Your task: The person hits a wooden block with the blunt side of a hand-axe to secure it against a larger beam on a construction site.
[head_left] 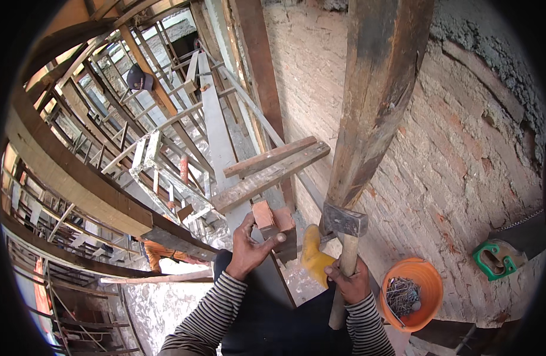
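My left hand (249, 249) is closed at the near left side of a short wooden block (263, 215), its thumb across the near face and its fingers partly hidden. Beside that piece is another reddish sawn end (283, 219); whether the two are one piece I cannot tell. My right hand (351, 281) grips a hammer (346, 221) by its wooden handle, with the dark metal head up, close to the foot of a thick upright timber post (374, 89).
At the right, an orange bucket (438, 291) holds nails; a green-handled handsaw (492, 261) hangs by the rough wall (457, 160). Two loose timbers (279, 175) lie across a long plank (216, 124). A yellow boot (314, 255) is below. Beams and a cap (139, 78) are left.
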Demonstrator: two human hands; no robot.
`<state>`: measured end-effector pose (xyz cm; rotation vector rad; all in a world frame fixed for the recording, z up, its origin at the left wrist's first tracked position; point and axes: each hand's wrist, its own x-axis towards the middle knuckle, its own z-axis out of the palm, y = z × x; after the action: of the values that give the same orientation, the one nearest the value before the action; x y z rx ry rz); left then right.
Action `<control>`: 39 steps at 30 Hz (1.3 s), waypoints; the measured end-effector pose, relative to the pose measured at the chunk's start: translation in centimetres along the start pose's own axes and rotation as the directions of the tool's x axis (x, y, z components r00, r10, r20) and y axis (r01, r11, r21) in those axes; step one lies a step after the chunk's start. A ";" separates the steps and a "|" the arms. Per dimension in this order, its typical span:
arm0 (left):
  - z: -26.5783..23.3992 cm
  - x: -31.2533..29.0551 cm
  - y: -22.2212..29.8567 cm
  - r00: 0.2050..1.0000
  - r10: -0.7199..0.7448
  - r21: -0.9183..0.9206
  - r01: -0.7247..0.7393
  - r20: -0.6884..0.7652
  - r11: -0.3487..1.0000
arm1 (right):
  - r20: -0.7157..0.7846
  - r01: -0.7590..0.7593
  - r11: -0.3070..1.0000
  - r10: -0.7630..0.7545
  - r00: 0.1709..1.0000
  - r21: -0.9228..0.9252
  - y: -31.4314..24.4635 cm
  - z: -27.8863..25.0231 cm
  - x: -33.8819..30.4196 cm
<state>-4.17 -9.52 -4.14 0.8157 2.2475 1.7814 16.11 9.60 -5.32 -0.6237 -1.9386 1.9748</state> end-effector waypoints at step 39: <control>-4.7 -9.1 15.8 0.918 0.397 -0.819 -0.207 0.028 0.535 | -0.346 -0.375 0.051 0.283 0.894 -0.926 -1.2 -22.0 -13.3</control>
<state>6.33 -15.82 10.11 1.1217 0.9381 2.3920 38.55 21.96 -2.69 -1.5260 -3.1024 0.3023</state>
